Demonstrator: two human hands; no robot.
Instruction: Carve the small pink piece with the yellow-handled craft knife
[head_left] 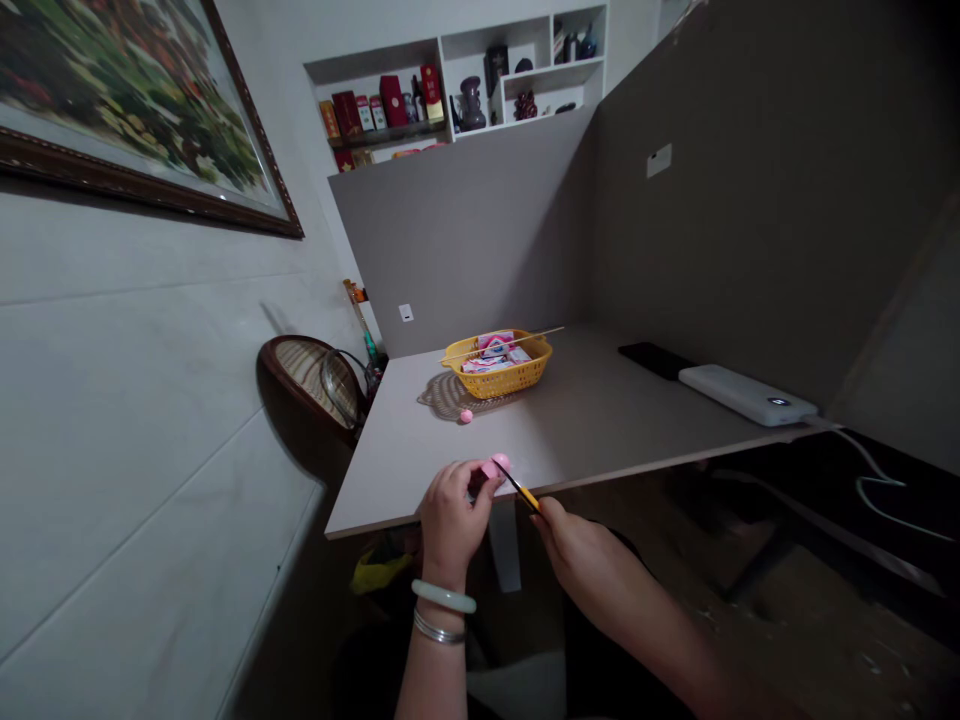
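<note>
At the table's front edge my left hand (pixel 451 505), wearing a pale bangle and silver bangles at the wrist, is closed on a small pink piece (pixel 489 470). A rounded pink end (pixel 501 461) shows beyond the fingers; whether it is part of the same piece I cannot tell. My right hand (pixel 561 535) grips a thin tool (pixel 529 498) with a yellow handle and a narrow dark end. That dark end reaches the pink piece and appears to touch it. A small pink ball (pixel 466 416) lies farther back on the table.
A yellow plastic basket (pixel 506 383) holds pink-and-white packets, with a thin stick (pixel 547 331) across its top. A dark flat object (pixel 656 360) and a white power bank (pixel 742 395) with a cable lie at the right. Grey panels (pixel 480 240) enclose the table (pixel 405 470); a woven-backed chair (pixel 307 390) stands left.
</note>
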